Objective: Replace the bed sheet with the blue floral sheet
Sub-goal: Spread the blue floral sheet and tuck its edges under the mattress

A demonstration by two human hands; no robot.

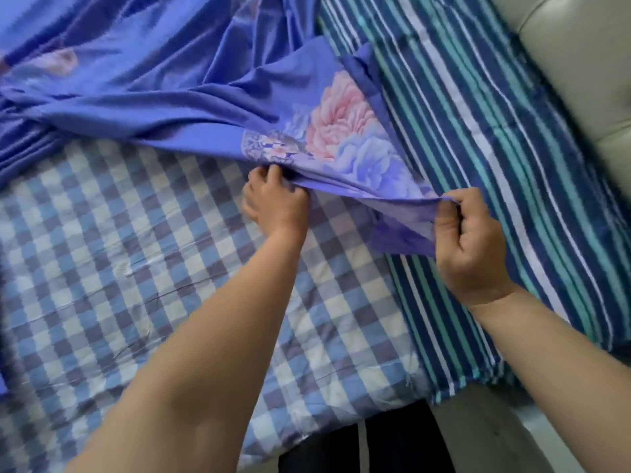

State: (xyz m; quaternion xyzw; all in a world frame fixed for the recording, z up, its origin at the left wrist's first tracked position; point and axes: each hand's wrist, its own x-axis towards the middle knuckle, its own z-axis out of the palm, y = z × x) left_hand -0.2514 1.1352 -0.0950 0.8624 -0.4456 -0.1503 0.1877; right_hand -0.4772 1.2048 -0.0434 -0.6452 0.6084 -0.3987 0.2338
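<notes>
Now both hands, left hand (276, 203) and right hand (469, 247), fingers pinched on the blue floral sheet (191, 93) edge

Checked sheet (136, 268) open (headboard (580, 80) right).

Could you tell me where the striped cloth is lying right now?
In the head view, the striped cloth lies along the right side, between the checked sheet and the pale padded headboard.

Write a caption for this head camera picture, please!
Both hands, left and right, grip the blue floral sheet over a checkered sheet.
</notes>
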